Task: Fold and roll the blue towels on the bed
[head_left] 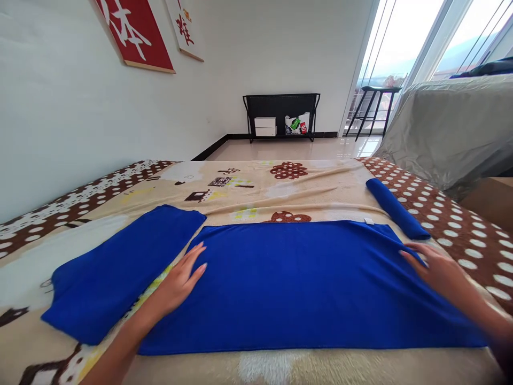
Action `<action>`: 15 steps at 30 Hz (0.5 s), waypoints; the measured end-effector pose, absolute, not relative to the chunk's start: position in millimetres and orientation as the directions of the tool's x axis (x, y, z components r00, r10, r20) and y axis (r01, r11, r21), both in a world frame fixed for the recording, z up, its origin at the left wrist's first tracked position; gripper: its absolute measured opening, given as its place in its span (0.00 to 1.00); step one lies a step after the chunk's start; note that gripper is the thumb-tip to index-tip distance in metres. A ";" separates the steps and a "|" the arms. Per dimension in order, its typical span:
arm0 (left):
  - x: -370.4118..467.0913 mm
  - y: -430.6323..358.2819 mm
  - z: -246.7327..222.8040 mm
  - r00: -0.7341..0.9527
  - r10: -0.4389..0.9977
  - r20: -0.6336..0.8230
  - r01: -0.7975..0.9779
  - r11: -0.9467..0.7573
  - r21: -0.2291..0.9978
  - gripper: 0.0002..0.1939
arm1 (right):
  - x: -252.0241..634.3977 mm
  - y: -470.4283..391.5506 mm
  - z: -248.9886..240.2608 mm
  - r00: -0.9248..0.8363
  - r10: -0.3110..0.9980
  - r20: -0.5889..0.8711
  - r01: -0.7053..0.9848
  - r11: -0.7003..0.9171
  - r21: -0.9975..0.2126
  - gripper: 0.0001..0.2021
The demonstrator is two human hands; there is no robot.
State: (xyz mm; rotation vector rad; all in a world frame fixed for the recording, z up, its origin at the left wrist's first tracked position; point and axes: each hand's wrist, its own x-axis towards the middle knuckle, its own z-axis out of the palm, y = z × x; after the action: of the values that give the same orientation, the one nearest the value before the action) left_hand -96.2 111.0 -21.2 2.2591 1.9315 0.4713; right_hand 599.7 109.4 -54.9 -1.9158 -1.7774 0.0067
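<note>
A blue towel (288, 283) lies spread on the patterned blanket, with a small white tag at its far right edge. My left hand (186, 278) rests on the towel's left edge, fingers stretched and thumb apart. At the right edge, my right hand (433, 264) touches the cloth with fingers extended; diagonal creases run near it. To the left lies another blue towel (124, 272), folded flat with uneven edges. A rolled blue towel (396, 208) sits beyond my right hand, by the dotted border.
The bed's blanket (248, 184) is beige with brown dotted borders. Past the bed stands a black rack (282, 107) holding white boxes and a bag. A plastic-covered piece of furniture (452, 128) and a black stool (372, 104) are at right; a wall runs along the left.
</note>
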 end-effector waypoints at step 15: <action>-134.6 238.5 -52.8 0.155 0.971 0.182 0.957 -0.193 0.216 0.31 | 582.6 213.6 -95.5 -0.079 0.977 0.200 0.968 0.123 -0.218 0.32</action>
State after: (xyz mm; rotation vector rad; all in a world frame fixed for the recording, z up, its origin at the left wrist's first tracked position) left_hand -134.6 238.5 -52.8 2.3488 1.9628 0.4346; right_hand 582.6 213.6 -95.5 -1.9033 -2.1106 0.0402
